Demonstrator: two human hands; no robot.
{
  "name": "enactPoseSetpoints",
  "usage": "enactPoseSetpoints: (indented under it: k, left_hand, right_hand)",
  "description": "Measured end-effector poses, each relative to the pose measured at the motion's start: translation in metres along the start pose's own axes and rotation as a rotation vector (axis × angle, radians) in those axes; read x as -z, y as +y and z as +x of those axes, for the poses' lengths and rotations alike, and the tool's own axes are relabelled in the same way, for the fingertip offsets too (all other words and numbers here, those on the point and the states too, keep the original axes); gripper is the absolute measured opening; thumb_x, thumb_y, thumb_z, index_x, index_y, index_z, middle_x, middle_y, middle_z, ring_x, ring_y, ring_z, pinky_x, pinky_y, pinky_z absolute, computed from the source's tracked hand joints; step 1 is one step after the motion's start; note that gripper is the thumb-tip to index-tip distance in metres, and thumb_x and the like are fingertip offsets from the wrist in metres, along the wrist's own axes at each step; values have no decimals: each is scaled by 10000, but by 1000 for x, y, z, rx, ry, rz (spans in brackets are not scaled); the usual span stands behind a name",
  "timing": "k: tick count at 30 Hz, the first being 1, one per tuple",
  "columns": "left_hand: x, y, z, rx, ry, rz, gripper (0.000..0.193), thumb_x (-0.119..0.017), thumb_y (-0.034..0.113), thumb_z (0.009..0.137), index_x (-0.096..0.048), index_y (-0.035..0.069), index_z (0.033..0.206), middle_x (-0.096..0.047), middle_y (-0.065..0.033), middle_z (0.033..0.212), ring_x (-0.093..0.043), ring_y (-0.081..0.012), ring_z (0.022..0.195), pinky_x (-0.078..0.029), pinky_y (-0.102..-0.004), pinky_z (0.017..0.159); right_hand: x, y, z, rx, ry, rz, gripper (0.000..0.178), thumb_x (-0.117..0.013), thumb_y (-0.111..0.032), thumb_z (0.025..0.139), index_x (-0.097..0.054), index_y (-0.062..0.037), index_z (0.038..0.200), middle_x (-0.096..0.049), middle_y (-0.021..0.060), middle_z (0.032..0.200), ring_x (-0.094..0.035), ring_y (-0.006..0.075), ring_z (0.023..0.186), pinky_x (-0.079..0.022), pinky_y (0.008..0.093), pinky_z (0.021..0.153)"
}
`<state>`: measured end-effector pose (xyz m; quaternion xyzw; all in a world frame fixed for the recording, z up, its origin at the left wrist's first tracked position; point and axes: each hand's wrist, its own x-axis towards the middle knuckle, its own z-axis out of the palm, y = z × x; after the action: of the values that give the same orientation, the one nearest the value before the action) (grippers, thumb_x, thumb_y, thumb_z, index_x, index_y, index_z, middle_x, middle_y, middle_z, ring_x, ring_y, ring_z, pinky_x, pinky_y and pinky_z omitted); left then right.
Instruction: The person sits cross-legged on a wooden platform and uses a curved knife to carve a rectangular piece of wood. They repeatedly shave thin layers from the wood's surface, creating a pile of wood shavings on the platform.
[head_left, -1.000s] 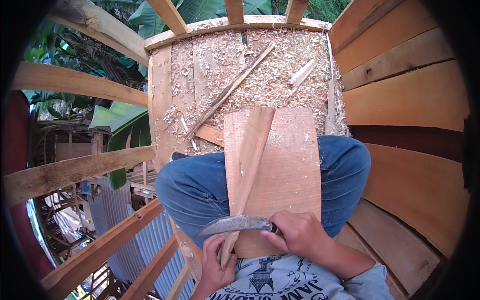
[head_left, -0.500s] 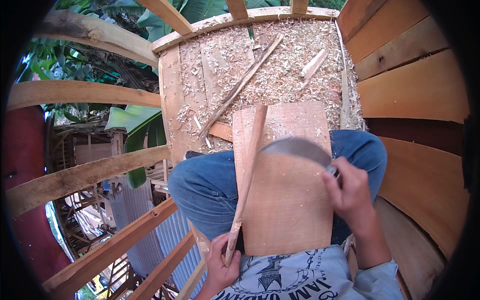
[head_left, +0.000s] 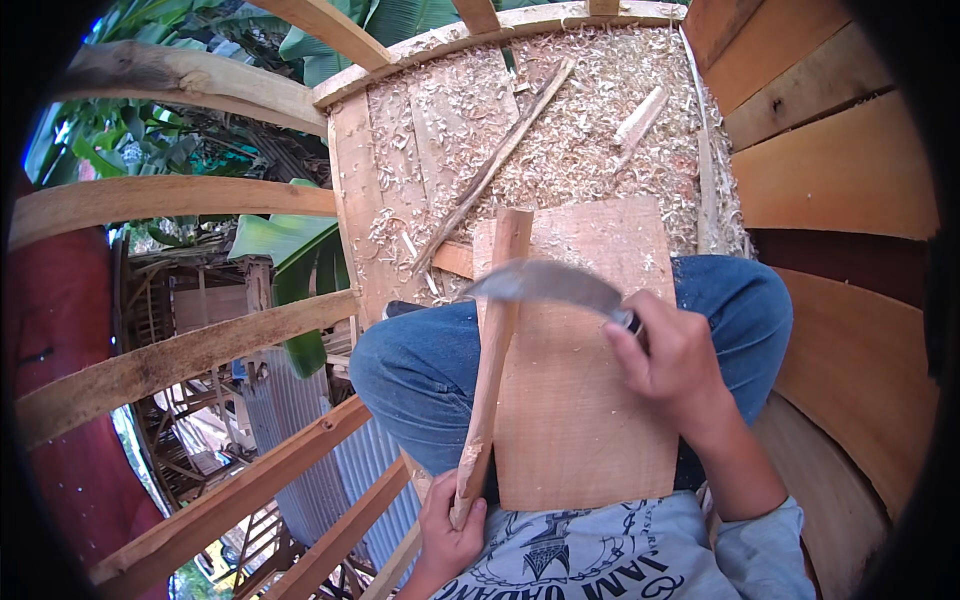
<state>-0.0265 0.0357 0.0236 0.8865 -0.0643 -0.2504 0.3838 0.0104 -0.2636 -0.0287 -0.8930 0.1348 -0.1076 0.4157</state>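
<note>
My left hand [head_left: 452, 530] is closed round the near end of a wooden stick [head_left: 490, 390], low by my shirt. The stick slants up and away along the left edge of a flat wooden board [head_left: 585, 400] that lies across my lap. In my right hand [head_left: 665, 355] is the handle of a curved, broad-bladed knife [head_left: 550, 284], mostly hidden by the fingers. Its blade points left and crosses over the upper part of the stick, slightly blurred. Whether the edge touches the wood I cannot tell.
Wood shavings [head_left: 590, 120] cover the plank floor beyond my knees. A long dark-edged strip [head_left: 495, 165] and a short wood piece [head_left: 640, 118] lie among them. Wooden rails [head_left: 190, 345] with gaps run along the left; a plank wall [head_left: 830, 170] stands on the right.
My right hand has swung the knife to the left, so its blade now lies across the stick. The stick has turned slightly in my left hand, which stays at its near end.
</note>
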Motion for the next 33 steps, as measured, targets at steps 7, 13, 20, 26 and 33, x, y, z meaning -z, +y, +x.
enactPoseSetpoints:
  k: [7,13,20,26,33]
  left_hand:
    - [1,1,3,-12,-4,7,335,-612,-28,776,-541,-28,1104,-596,-196,1046,-601,-308,940,-453,-360,851]
    - [-2,-2,-2,-26,-4,16,367,-614,-33,766,-537,-24,1125,-594,-198,1058,-599,-307,948,-456,-362,851]
    - [-3,0,1,-44,16,-15,383,-619,-33,760,-534,-20,1134,-589,-202,1068,-597,-318,931,-459,-368,851]
    - [-3,-4,0,-54,-21,33,397,-615,-48,758,-520,-29,1142,-584,-204,1078,-593,-308,959,-470,-358,842]
    - [-5,-2,1,-118,-23,19,437,-623,-41,760,-508,-33,1181,-559,-216,1111,-588,-313,991,-478,-370,853]
  right_hand:
    - [-2,-24,-36,194,-317,64,273,-705,-271,807,-525,-74,751,-496,72,582,-557,227,466,-455,328,446]
    - [-15,-16,-28,238,-193,-11,287,-695,-293,812,-516,-78,752,-474,58,571,-551,222,465,-443,332,428]
    - [0,-5,4,49,-72,23,254,-683,-254,831,-522,-65,777,-524,87,586,-564,241,483,-440,355,432]
    - [-18,-35,-46,246,-419,94,289,-667,-315,840,-524,-74,766,-509,71,585,-554,233,473,-443,348,428]
    - [5,-10,4,47,-42,-42,290,-663,-316,832,-517,-75,760,-503,65,584,-566,232,482,-455,331,430]
